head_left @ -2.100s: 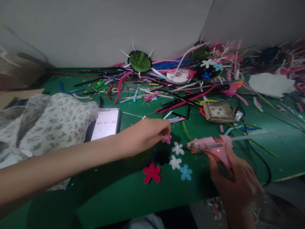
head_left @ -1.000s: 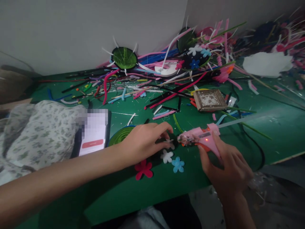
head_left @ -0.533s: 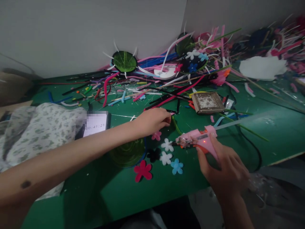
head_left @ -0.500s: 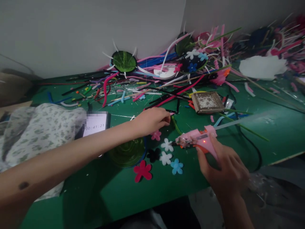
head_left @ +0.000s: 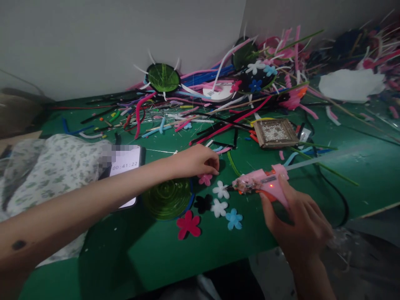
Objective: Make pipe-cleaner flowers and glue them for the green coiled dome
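My right hand (head_left: 301, 221) is wrapped round a pink hot glue gun (head_left: 268, 181) with a lit orange light and a clear glue stick out of its back. The gun's dark nozzle points left, close to a white flower (head_left: 221, 189). My left hand (head_left: 201, 160) is closed, fingertips curled together just above a pink flower (head_left: 205, 179); whether anything is pinched in them is hidden. Around them lie a second white flower (head_left: 219, 207), a black flower (head_left: 203, 203), a light blue flower (head_left: 233, 219) and a red flower (head_left: 188, 225). A green coiled disc (head_left: 167, 200) rests partly under my left forearm.
A phone (head_left: 129, 166) showing a timer and a patterned cloth (head_left: 59, 175) lie to the left. Pipe cleaners and decorated green discs (head_left: 163, 78) crowd the back. A small wooden-framed piece (head_left: 275, 133) and the gun's black cord (head_left: 339, 191) are at right.
My left hand has drawn back slightly toward me and left, from the pipe cleaner scraps to just above the pink flower. My right hand keeps the glue gun in nearly the same place.
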Demonstrator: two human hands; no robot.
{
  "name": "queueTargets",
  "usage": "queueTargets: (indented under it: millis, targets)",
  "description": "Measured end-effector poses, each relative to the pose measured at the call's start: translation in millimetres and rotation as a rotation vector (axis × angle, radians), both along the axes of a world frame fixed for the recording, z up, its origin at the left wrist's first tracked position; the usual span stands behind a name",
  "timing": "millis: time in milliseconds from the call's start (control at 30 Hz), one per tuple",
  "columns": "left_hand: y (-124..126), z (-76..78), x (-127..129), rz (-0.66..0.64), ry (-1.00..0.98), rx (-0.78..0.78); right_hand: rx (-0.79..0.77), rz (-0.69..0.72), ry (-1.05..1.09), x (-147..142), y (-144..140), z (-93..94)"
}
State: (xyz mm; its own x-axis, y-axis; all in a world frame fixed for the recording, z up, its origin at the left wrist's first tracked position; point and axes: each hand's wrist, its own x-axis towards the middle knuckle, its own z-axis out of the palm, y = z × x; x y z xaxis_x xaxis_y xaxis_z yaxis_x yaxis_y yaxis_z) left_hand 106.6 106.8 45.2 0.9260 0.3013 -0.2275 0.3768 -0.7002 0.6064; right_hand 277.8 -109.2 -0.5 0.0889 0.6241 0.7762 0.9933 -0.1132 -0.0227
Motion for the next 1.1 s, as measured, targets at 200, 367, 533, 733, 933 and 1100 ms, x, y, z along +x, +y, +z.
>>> queueTargets:
  millis: [200, 367, 533, 733, 933, 1100]
  targets:
    - [-5.0, -2.5, -3.8, -0.083, -0.046, 0.133, 0.002, -0.001, 0.006, 0.4, 0.1, -2.2]
    - [-9.3, -2.2, -6.2, -0.095, -0.062, 0.165, 0.012, 0.002, 0.007, -0.3, -0.5, -2.9]
    - [-13.4, -0.6, -5.6, -0.096, -0.06, 0.161, 0.018, 0.003, -0.009, -0.3, -0.6, -1.2]
    - [-16.3, 4.6, -1.0, -0.083, -0.009, 0.124, 0.039, 0.011, -0.036, 0.3, 0.0, -0.2]
    - [-4.2, 13.1, -8.0, -0.039, -0.049, 0.047, 0.031, -0.006, -0.047, 0.3, -0.4, -0.6]
    - [-4.2, 12.5, -6.8, -0.013, -0.025, 0.161, 0.036, 0.002, -0.045, 0.3, -0.2, 0.4]
